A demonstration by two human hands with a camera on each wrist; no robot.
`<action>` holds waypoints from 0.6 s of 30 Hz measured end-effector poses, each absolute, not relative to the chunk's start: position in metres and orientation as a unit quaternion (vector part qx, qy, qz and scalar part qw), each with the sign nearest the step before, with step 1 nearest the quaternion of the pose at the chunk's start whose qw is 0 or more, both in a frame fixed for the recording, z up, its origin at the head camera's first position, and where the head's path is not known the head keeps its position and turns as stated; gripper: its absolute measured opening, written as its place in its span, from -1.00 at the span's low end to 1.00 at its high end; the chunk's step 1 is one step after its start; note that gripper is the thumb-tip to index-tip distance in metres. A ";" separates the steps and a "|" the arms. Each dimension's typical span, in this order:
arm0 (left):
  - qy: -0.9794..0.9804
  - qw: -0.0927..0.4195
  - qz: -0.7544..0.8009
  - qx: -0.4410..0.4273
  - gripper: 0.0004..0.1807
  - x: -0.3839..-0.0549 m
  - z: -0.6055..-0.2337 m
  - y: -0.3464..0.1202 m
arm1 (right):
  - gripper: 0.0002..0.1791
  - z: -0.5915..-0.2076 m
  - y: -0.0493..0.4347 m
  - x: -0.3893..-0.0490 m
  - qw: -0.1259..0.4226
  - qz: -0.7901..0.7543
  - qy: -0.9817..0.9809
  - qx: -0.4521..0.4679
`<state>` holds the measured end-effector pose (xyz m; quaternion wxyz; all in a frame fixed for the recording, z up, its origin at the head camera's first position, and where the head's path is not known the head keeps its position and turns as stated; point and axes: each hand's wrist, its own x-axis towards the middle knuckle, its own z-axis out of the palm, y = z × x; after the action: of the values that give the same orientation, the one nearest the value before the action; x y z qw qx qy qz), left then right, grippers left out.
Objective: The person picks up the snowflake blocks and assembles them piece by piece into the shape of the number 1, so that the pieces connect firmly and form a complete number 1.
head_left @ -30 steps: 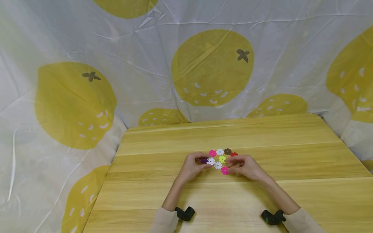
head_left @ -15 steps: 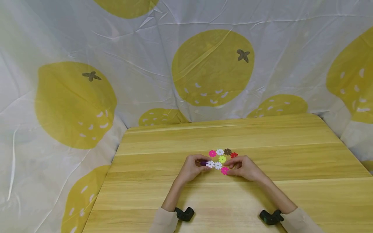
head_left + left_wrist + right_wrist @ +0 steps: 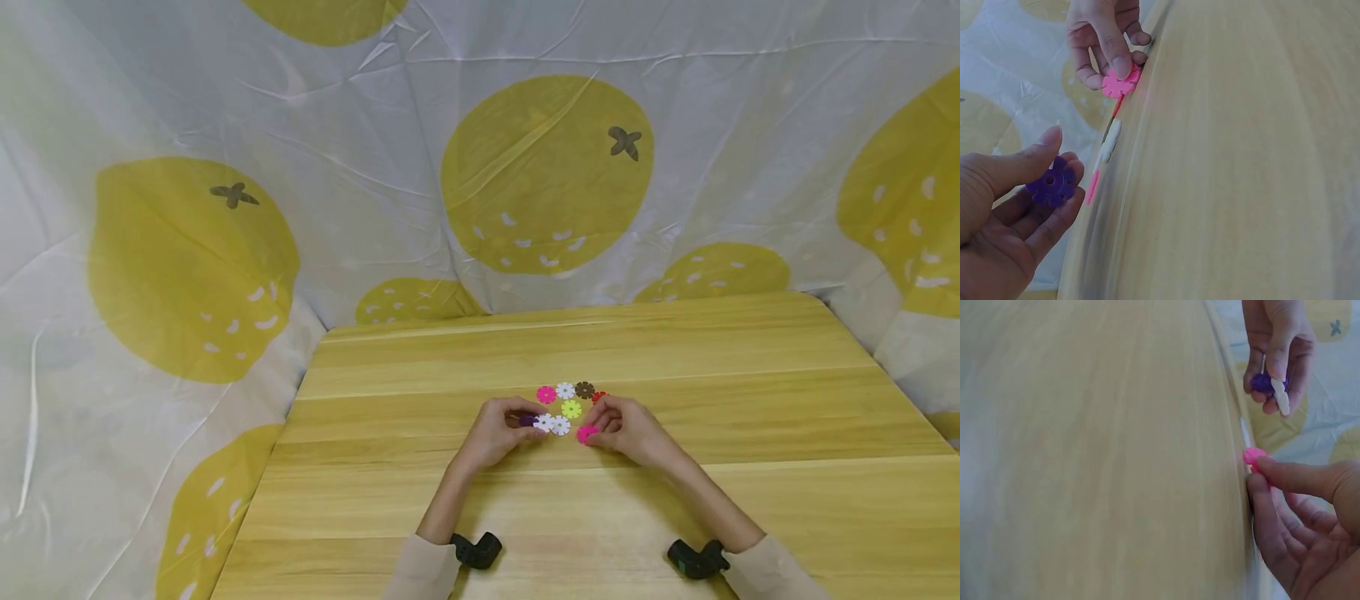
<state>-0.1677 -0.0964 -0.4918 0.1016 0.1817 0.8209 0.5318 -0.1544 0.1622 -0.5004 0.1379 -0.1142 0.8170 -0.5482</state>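
Note:
My left hand (image 3: 497, 429) grips a purple notched disc (image 3: 1050, 181) between thumb and fingers. A white notched disc (image 3: 1280, 395) is joined edgewise to the purple one. My right hand (image 3: 628, 429) pinches a bright pink notched disc (image 3: 1254, 456) between thumb and forefinger, and the disc tilts up in the head view. Between the hands, a second white disc (image 3: 561, 426) lies on the table, overlapped by the held white one in this view. A yellow-green disc (image 3: 571, 408) lies just behind it.
Behind the hands, another pink disc (image 3: 546, 395), a white disc (image 3: 565, 390) and a brown disc (image 3: 584, 390) lie in a row. A red disc (image 3: 598, 398) is partly hidden by my right fingers. The wooden table (image 3: 450, 358) meets a lemon-print cloth (image 3: 360, 208).
My right hand has taken up the pink disc from the table, tilting it and shifting it slightly right. The white disc in my left hand has turned and come down a little.

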 end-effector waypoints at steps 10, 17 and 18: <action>0.815 0.088 0.540 0.191 -0.75 -0.167 -0.489 -0.094 | -0.70 -0.501 0.165 -0.156 0.148 -0.621 0.755 -0.146; 0.809 0.086 0.548 0.194 -0.74 -0.167 -0.485 -0.091 | -0.70 -0.494 0.157 -0.153 0.114 -0.636 0.748 -0.151; 0.810 0.087 0.547 0.194 -0.74 -0.167 -0.485 -0.091 | -0.71 -0.494 0.156 -0.153 0.108 -0.635 0.750 -0.150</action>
<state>-0.1671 -0.0910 -0.4848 0.0868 0.1940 0.8098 0.5468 -0.1530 0.1561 -0.4941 0.1083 -0.1501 0.7504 -0.6346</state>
